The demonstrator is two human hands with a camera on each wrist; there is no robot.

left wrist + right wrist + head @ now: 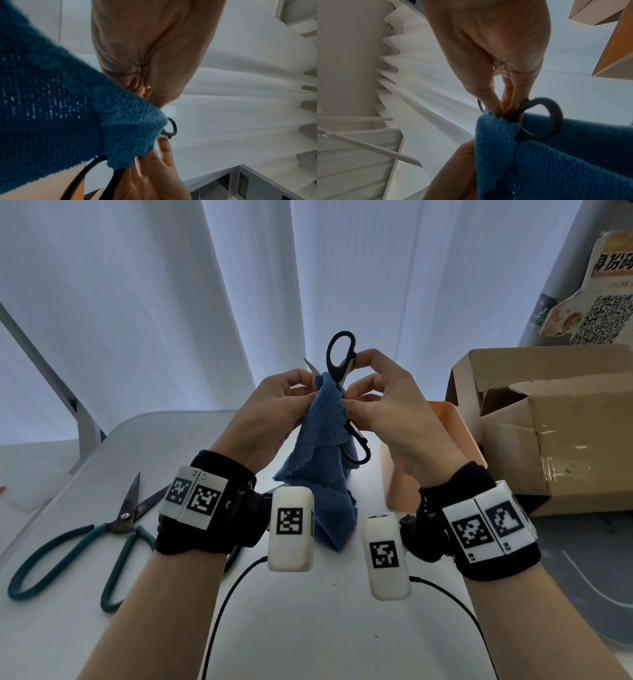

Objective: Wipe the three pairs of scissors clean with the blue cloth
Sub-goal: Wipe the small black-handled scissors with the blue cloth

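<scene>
I hold a pair of black-handled scissors up above the table, handles spread, one loop high and one low. My left hand pinches the blue cloth around one blade, whose tip pokes out above the cloth. My right hand pinches the scissors near the pivot. The wrist views show the cloth and a black loop close up. A second pair with teal handles lies open on the table at the left. A third pair is not clearly visible.
An orange container stands behind my right hand. An open cardboard box sits at the right. The white table stretches below, white curtains hang behind, and cables run from my wrist cameras.
</scene>
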